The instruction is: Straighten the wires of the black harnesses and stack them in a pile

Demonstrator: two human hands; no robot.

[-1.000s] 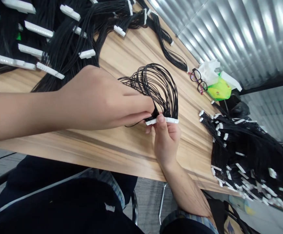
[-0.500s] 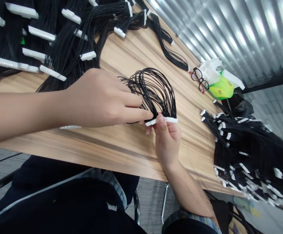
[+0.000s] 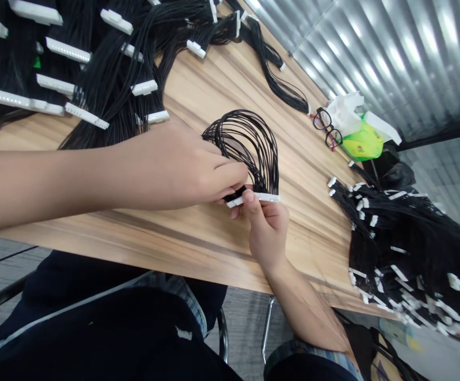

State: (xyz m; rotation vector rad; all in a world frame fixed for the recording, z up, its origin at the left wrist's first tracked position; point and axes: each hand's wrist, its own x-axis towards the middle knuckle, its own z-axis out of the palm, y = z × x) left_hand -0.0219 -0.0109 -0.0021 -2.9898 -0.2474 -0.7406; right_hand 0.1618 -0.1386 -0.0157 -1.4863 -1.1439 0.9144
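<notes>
Over the front of the table, a wire harness of thin black wires (image 3: 267, 151) stands up in a loop. Its white connector strip (image 3: 269, 198) lies across the fingers of my right hand (image 3: 267, 227), with the thumb pressed on top. From the left, my left hand (image 3: 198, 169) reaches over the harness, its fingers closed at the wires beside the strip's left end. Those fingertips and the part of the bundle under that hand are hidden.
Many black wire bundles with white connectors (image 3: 145, 87) cover the table's far left. Another large pile (image 3: 412, 238) lies at the right edge. Eyeglasses (image 3: 328, 128) and a green and white plastic package (image 3: 362, 140) sit near the corrugated metal partition (image 3: 373, 53).
The strip and my right hand have shifted slightly left. My left index finger has bent from straight to curled at the wires. A white connector below my left wrist no longer shows.
</notes>
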